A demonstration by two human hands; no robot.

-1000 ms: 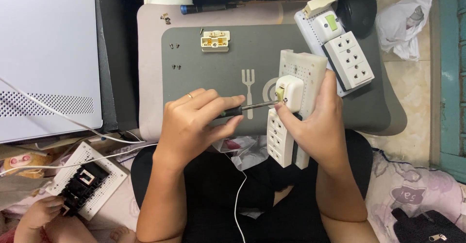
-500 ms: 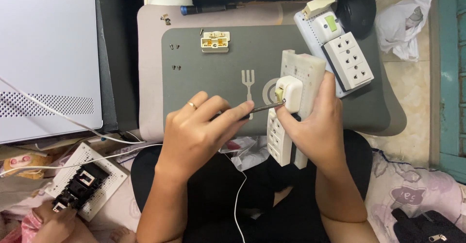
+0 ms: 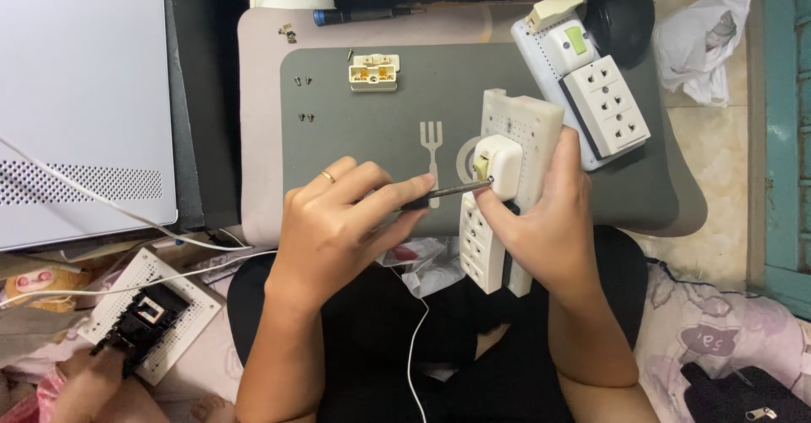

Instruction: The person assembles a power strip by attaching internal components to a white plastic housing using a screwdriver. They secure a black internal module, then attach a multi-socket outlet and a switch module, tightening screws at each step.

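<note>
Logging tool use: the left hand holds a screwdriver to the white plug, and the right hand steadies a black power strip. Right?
Not quite: the head view shows the power strip in the right hand is white. The left hand does hold the screwdriver to the plug.

The screwdriver (image 3: pixel 443 193) runs from the left hand's fingers (image 3: pixel 384 199) rightward to the plug (image 3: pixel 497 166), which sits on the power strip casing (image 3: pixel 515 148) gripped by the right hand's fingers (image 3: pixel 564 154). Under both lies the mat (image 3: pixel 380 136) on the surface (image 3: pixel 262 119). Beyond the left fingers, farther away on the mat, lie small screws (image 3: pixel 303 98) and a socket insert (image 3: pixel 373 72). Beyond the right fingers, up and to the right, lies a second power strip (image 3: pixel 591 93).
</note>
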